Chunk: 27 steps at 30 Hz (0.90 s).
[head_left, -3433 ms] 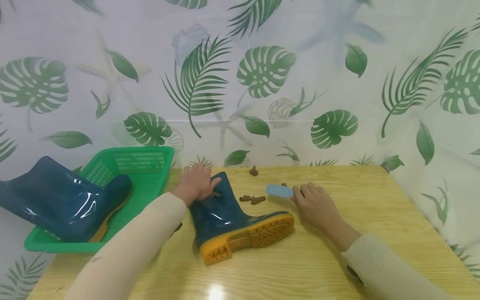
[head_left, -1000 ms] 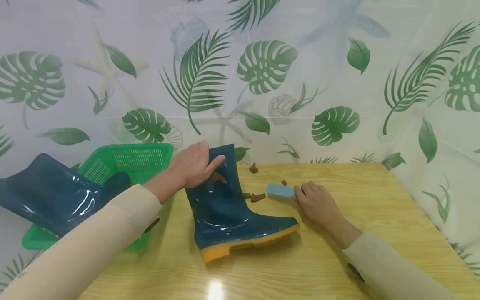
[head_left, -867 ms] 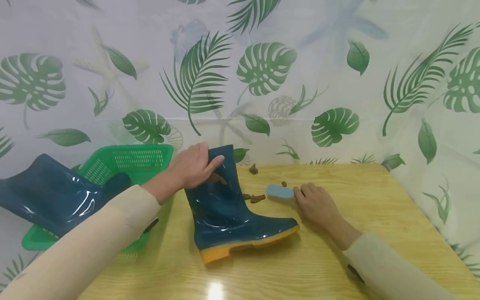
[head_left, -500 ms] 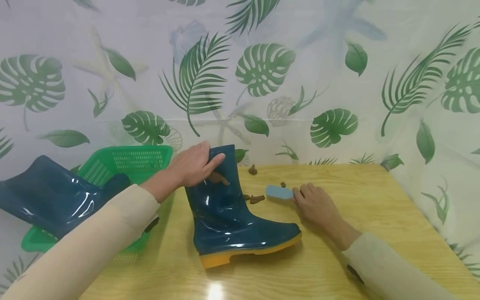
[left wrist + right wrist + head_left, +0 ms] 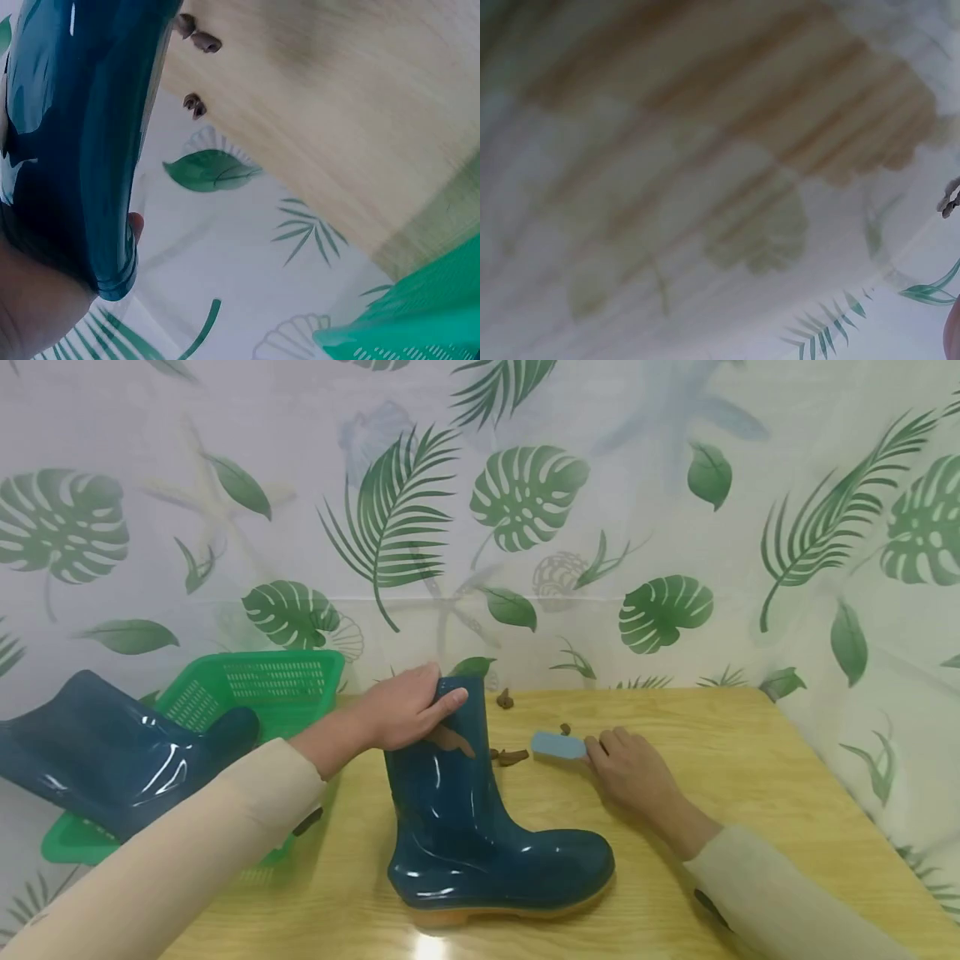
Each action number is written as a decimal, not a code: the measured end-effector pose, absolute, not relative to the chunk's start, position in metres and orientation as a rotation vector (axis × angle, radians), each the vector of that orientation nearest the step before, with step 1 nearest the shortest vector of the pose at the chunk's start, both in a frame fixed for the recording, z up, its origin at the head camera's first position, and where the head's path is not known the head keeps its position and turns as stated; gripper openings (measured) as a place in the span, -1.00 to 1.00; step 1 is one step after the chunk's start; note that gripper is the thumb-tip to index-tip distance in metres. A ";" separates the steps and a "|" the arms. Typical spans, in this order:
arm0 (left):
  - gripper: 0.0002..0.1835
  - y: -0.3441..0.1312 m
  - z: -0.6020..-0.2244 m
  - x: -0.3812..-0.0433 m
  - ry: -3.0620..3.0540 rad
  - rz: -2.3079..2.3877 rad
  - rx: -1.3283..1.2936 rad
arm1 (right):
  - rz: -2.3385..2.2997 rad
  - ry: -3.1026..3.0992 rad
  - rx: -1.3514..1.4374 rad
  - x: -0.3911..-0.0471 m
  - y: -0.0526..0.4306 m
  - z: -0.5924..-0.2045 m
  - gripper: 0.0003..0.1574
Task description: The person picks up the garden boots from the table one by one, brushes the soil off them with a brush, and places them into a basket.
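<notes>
A dark blue rubber boot (image 5: pixel 450 827) with a yellow sole stands upright on the table, toe to the right. My left hand (image 5: pixel 408 710) grips the top of its shaft, thumb on the near side and fingers behind; in the left wrist view the boot shaft (image 5: pixel 82 127) hides most of the fingers. On the right, beyond the toe, my right hand (image 5: pixel 633 768) holds a light blue, flat, round-cornered tool (image 5: pixel 557 745) just over the table. Its handle is hidden in the fingers. In the right wrist view only an edge of that hand (image 5: pixel 15 300) shows amid blur.
A second blue boot (image 5: pixel 135 760) lies in a green plastic basket (image 5: pixel 337 672) at the left. Several brown lumps (image 5: pixel 513 757) lie on the wooden table (image 5: pixel 750 777) behind the boot and near the tool. A leaf-patterned sheet (image 5: pixel 585 635) hangs at the back.
The boot lay on its side with its sole facing me; my left hand has tipped it upright, and its sole has come down onto the table. The right hand has stayed still with the blue tool.
</notes>
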<state>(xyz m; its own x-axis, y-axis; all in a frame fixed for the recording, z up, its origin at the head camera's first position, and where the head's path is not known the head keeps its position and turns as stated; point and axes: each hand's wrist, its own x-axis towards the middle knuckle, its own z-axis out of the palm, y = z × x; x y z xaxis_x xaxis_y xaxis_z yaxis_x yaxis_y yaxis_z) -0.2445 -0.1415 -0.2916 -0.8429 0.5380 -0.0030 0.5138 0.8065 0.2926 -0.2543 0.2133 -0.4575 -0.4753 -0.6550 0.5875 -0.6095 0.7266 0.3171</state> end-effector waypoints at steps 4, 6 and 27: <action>-0.50 -0.141 -0.299 -0.244 2.897 0.423 0.871 | -0.078 -2.217 0.961 -0.255 0.213 -0.459 -0.48; -0.53 -0.142 -0.303 -0.244 2.902 0.437 0.900 | -0.074 -2.228 0.958 -0.255 0.213 -0.459 -0.51; -0.73 -0.161 -0.328 -0.256 3.131 -0.009 1.200 | 0.349 -2.118 1.442 -0.245 0.180 -0.433 -0.46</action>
